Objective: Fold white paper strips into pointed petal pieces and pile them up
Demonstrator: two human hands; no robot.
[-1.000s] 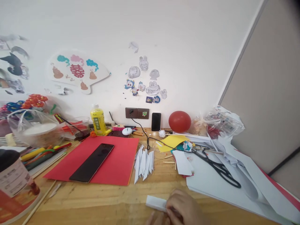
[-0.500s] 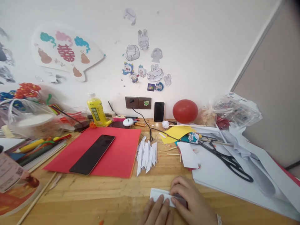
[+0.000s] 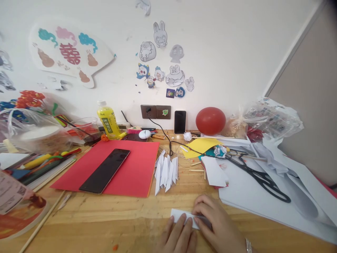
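Head camera lets me look down on a wood table with two bare hands near the bottom. Both hands touch a folded white paper on the near part of the table, a bit right of the middle. The left hand lays its fingers on top of the paper and is not closed around it. The right hand pinches the right end of the paper with its thumb and finger. I see something dark under that hand, but I cannot tell what it is. A shiny band is on the right wrist.

Past the hands, I see a bunch of thin folded white strips, some lying on each other. Just to their left is a big red sheet with a black phone lying slanted on it. On the right, black scissors lie on big white sheets. A small pile of white paper pieces sits beside the big sheets, near the yellow paper.

At the back, I see a yellow bottle, a white mouse, a small phone standing up by the wall, and a red balloon. A black cord runs from the wall plug down onto the table.
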